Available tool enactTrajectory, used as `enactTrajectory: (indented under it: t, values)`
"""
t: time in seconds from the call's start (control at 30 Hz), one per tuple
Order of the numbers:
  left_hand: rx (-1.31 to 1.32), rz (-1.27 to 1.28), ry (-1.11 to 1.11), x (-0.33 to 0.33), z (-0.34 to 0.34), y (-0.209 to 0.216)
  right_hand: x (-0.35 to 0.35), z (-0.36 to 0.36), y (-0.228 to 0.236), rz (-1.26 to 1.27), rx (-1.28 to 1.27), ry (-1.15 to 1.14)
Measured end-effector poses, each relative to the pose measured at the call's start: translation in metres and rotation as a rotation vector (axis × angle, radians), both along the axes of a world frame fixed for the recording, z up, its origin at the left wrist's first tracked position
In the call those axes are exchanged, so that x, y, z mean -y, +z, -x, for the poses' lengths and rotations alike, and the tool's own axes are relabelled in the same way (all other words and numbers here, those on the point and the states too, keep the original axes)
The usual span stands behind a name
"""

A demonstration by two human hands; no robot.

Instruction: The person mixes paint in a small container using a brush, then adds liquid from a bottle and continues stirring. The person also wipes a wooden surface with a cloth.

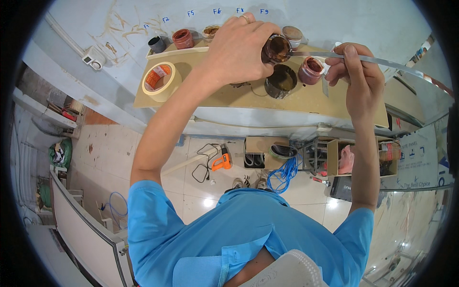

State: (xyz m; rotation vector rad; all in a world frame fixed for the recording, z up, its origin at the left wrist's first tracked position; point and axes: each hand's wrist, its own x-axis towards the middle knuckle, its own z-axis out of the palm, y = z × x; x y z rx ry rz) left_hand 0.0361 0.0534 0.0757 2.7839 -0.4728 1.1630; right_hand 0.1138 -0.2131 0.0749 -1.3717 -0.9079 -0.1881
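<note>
My left hand [239,48] grips a small open jar of dark brown paste [276,49] from above and tilts it over a tan wooden board [224,98]. A long thin metal blade [382,61] is pinched in my right hand [356,71], and its tip reaches into the jar's mouth. Just below the jar stands a black tin [281,80] with brown contents. Beside it, close to my right hand, is a reddish-brown jar [311,70].
A roll of cream masking tape [161,81] lies at the board's left end. Small pots [182,38] line the back edge against the wall. Down on the tiled floor are an orange drill [221,160], a blue cable coil [283,173] and cardboard boxes [260,152].
</note>
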Motion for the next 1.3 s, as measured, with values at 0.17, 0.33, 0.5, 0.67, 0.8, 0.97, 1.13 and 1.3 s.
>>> enactTrajectory:
  t: [0.17,0.33,0.5,0.67,0.8,0.97,1.13,1.3]
  values:
    - [-0.026,0.030,0.032,0.001,0.000,0.000,-0.006,-0.008,-0.019,-0.169,-0.264,0.102]
    - [-0.025,0.105,0.032,0.000,0.002,0.000,-0.004,-0.013,-0.040,-0.342,-0.465,0.119]
    - [-0.061,0.161,0.070,-0.001,0.008,0.000,-0.001,-0.019,-0.048,-0.453,-0.496,0.160]
    - [-0.032,0.149,0.090,-0.004,0.009,-0.002,0.009,-0.023,-0.043,-0.471,-0.459,0.129]
    - [-0.050,0.130,0.121,-0.007,0.008,-0.002,0.027,-0.022,-0.036,-0.466,-0.407,0.107]
    - [-0.086,0.116,0.194,-0.010,0.007,-0.001,0.041,-0.014,-0.037,-0.308,-0.279,0.066]
    - [-0.075,0.163,0.161,-0.011,0.000,0.004,0.034,-0.003,-0.036,-0.057,-0.151,-0.021]
    - [-0.336,0.340,0.106,-0.015,-0.023,0.021,0.023,0.002,-0.026,0.176,0.008,0.037]
